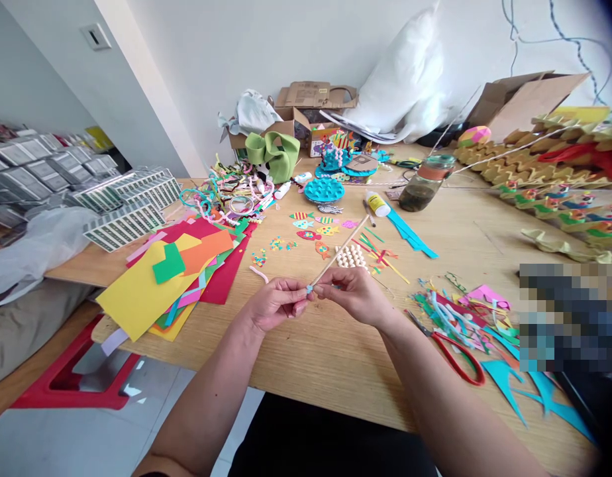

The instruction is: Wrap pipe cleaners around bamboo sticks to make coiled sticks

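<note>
My left hand (281, 301) pinches the lower end of a thin wooden stick (340, 250), which slants up and to the right. A small light-blue piece (310, 289), perhaps pipe cleaner, sits at that end. My right hand (353, 295) has its thumb and forefinger closed at the light-blue piece, close against the left fingertips. Just beyond the hands lie several paper fish (321, 249) and a group of small white pieces (352, 256). A short pale-pink pipe cleaner (259, 273) rests left of my hands.
Coloured sheets (152, 291) are piled at left, below tangled pipe cleaners (236, 192). At right lie red-handled scissors (458, 358) among paper scraps (485, 318). A glue bottle (378, 204), glass jar (427, 185) and blue egg-carton piece (324, 191) stand farther back. Egg cartons (524, 159) fill the far right.
</note>
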Demonstrator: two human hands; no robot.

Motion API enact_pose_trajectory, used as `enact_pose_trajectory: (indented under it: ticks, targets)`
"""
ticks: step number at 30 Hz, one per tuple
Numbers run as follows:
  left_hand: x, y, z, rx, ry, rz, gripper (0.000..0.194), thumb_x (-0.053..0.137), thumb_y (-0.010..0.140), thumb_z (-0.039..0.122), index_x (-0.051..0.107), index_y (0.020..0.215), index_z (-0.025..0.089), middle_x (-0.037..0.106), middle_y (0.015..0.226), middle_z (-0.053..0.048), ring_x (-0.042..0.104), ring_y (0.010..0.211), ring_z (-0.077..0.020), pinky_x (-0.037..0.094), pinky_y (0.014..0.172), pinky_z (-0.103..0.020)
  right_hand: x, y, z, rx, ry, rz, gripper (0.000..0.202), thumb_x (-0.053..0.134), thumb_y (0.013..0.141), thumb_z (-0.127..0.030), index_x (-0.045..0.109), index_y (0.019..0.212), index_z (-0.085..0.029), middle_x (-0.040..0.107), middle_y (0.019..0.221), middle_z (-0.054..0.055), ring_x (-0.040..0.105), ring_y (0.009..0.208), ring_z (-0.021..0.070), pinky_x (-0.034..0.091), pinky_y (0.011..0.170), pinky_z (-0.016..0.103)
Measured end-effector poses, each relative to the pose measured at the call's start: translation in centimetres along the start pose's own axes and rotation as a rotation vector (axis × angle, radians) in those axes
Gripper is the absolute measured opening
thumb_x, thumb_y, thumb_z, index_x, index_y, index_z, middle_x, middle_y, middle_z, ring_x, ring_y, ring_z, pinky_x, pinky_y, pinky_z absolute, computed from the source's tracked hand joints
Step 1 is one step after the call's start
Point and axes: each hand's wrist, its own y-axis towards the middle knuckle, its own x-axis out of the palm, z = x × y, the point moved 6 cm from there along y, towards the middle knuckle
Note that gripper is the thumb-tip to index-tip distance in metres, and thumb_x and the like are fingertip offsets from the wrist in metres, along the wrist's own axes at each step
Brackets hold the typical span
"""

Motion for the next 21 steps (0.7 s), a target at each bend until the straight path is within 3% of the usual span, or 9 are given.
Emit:
enact_pose_trajectory:
  ticks: [2,4,9,14,21]
  targets:
    - [0.2,0.0,-0.2,-0.030,-0.039,-0.037,0.020,0.067,0.070,0.028,0.066,0.075,0.009,0.045,0.047,0.003,0.038,0.044,-0.0041,0.025,0.045,-0.019,0.1,0.0,0.2,0.016,0.009,-0.009,0.025,0.060,0.078,-0.037,0.066,0.076,-0.013,0.066,0.070,0.006,0.058,0.063,0.0143,0.044,0.059,0.026]
    - [0.1,0.1,-0.2,-0.012,0.004,0.002,0.022,0.066,0.072,0.031,0.065,0.077,0.009,0.048,0.051,0.002,0.041,0.045,-0.0046,0.027,0.045,-0.019,0.0,0.0,0.4,0.029,-0.015,0.010,0.022,0.059,0.078,-0.034,0.066,0.075,-0.013,0.067,0.070,0.005,0.059,0.064,0.0145,0.044,0.060,0.026]
    - [-0.5,0.3,0.9,0.264,0.404,0.317,0.034,0.070,0.067,0.033,0.061,0.095,0.014,0.063,0.071,-0.003,0.055,0.060,-0.0104,0.041,0.055,-0.022,-0.5,0.2,0.5,0.046,-0.150,0.137,0.017,0.056,0.078,-0.026,0.065,0.071,-0.014,0.066,0.067,0.003,0.058,0.063,0.0139,0.043,0.060,0.025]
    - [-0.6,-0.3,1.8,0.450,0.810,0.560,0.015,0.064,0.073,0.029,0.063,0.078,0.015,0.065,0.073,-0.004,0.059,0.067,-0.0130,0.044,0.059,-0.022,-0.2,0.4,1.1,0.082,-0.211,0.179,0.016,0.056,0.077,-0.026,0.065,0.071,-0.014,0.065,0.064,0.003,0.058,0.060,0.0138,0.042,0.056,0.025]
    - [-0.2,-0.7,2.1,0.467,0.940,0.580,0.014,0.055,0.078,0.026,0.064,0.083,0.015,0.066,0.075,-0.005,0.060,0.068,-0.0142,0.043,0.058,-0.022,-0.3,0.3,0.8,0.070,-0.224,0.170,0.014,0.057,0.077,-0.024,0.067,0.074,-0.015,0.068,0.069,0.004,0.060,0.064,0.0140,0.042,0.059,0.024]
